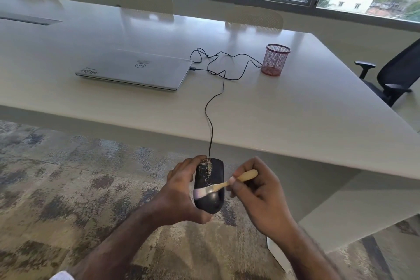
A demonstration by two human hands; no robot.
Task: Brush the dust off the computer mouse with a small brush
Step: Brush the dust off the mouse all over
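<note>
Fingers (181,173) of left hand (179,191) wrap mouse (210,202) sides, held off the table (295,125) edge; right hand (256,188) pinches brush (223,185) handle, bristles on shell. Mouse likely light, rigid, smooth: side grip suits. Cord (212,107) runs to laptop (136,69).

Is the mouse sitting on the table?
No, the left hand holds the mouse in the air, off the near edge of the table, while the right hand brushes it with the brush.
</note>
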